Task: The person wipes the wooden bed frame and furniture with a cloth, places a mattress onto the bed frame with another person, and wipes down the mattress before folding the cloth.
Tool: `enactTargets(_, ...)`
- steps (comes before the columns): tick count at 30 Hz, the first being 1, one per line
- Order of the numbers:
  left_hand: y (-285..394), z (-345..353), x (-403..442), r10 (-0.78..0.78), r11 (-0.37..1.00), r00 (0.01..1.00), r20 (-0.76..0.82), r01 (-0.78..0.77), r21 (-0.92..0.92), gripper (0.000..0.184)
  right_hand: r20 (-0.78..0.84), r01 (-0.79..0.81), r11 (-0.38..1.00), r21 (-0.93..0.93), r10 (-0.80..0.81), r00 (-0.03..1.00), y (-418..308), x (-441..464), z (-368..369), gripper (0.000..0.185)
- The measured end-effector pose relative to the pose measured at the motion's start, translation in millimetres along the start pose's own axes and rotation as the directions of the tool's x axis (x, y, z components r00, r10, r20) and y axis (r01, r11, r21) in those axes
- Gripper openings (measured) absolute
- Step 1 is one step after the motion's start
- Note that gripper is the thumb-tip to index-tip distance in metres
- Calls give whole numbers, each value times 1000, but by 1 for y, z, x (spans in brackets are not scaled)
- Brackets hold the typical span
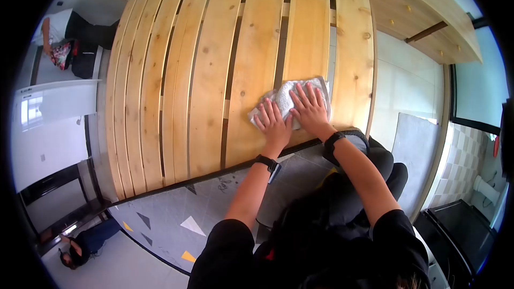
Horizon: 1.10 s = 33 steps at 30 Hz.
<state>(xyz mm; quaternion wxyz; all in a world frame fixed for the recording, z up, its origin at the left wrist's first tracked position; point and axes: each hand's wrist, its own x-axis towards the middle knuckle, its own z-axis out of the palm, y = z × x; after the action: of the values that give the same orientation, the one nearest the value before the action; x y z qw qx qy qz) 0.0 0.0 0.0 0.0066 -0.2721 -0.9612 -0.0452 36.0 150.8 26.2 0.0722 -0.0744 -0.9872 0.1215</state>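
Both of my hands press down on a white cloth (287,99) with a greyish edge, which lies bunched on the wooden slats (257,48) of a bed base near its front right. My left hand (274,124) rests on the cloth's left part, fingers spread. Over the right part lies my right hand (310,108), flat with its fingers apart. The two thumbs are close together. Beneath the palms, part of the cloth is hidden. Each wrist wears a black band.
Dark gaps run between the slats. A grey mat (171,219) with triangles lies along the front edge. At right stands a wooden cabinet (396,0) with yellow knobs. Two other people are at the left, one near a white glossy surface (53,128), one lower down.
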Motion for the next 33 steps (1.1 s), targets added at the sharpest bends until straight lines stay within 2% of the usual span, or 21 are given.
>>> enactTargets(2, -2, -6, -14, 8, 1000, 999, 39, -7, -28, 83, -16, 27, 1000, 3, -27, 1000, -8, -11, -12, 51)
enactTargets(3, 46, -1, -23, 15, 996, 999, 47, -10, -94, 83, 17, 19, 998, -55, -18, 1000, 30, -38, -31, 51)
enactTargets(4, 2, -11, 7, 14, 996, 997, 82, -7, -92, 81, -79, 83, 996, -9, -84, 993, 9, 1, -13, 48)
enactTargets(5, 44, -12, -33, 29, 962, 965, 262, 44, -268, 80, 40, 112, 992, -61, -110, 993, 27, -49, -35, 46)
enactTargets(6, -2, -24, 14, 29, 987, 988, 154, -4, -158, 80, -126, 232, 958, -169, -254, 959, 8, 3, -13, 39)
enactTargets(7, -16, -27, 28, 15, 992, 986, 167, 6, -123, 80, -195, 219, 963, -158, -248, 949, 8, 19, -10, 39)
enactTargets(8, 9, -21, -2, 12, 982, 959, 284, 41, -182, 80, -88, 264, 963, -60, -268, 959, 26, -17, -25, 35)
enactTargets(9, 6, -22, -1, 22, 986, 962, 273, 24, -163, 80, -83, 315, 948, 54, -310, 947, 27, -16, -26, 31)
enactTargets(10, 6, -22, 5, 7, 988, 961, 277, 37, -152, 80, -202, 359, 932, 47, -343, 918, 31, -13, -28, 20)
enactTargets(11, 10, -21, 9, -13, 987, 960, 281, 57, -148, 79, -219, 369, 929, 39, -352, 910, 33, -13, -31, 20)
enactTargets(13, 15, -18, 14, -2, 996, 959, 282, 27, -86, 79, -54, 288, 950, 124, -283, 957, 37, -13, -24, 18)
enactTargets(16, 42, -20, 15, 50, 998, 947, 317, -36, -51, 79, -103, 343, 935, 86, -334, 937, 62, -26, -39, 16)
enactTargets(19, 97, -35, 16, 110, 989, 914, 391, -62, -133, 80, -126, 363, 917, 163, -346, 930, 112, -40, -55, 15)
enactTargets(20, 118, -45, 21, 166, 976, 871, 462, -78, -205, 77, -222, 381, 899, 214, -335, 916, 128, -46, -60, 15)
enactTargets(21, 134, -48, 26, 221, 959, 822, 525, -87, -269, 74, -67, 279, 947, 162, -271, 960, 146, -54, -66, 12)
enactTargets(22, 150, -35, 32, 286, 912, 843, 456, -94, -399, 75, 44, 161, 979, 128, -167, 985, 158, -62, -81, 9)
enactTargets(23, 167, -21, 36, 340, 848, 861, 377, -107, -519, 76, -45, 124, 986, 113, -120, 992, 174, -72, -84, 6)
enactTargets(25, 193, -29, 37, 456, 758, 850, 262, -217, -615, 72, 37, -26, 998, 55, 24, 999, 194, -89, -97, 10)
enactTargets(26, 201, -33, 44, 484, 743, 850, 209, -272, -612, 73, 246, -198, 979, -45, 203, 948, 195, -96, -106, 11)
enactTargets(29, 202, -32, 19, 502, 685, 863, 52, -360, -633, 88, 160, -58, 998, -17, 60, 985, 174, -102, -124, 6)
enactTargets(33, 172, -75, 21, 351, 619, 933, 77, -170, -767, 81, -162, 115, 991, 72, -102, 981, 113, -88, -172, 13)
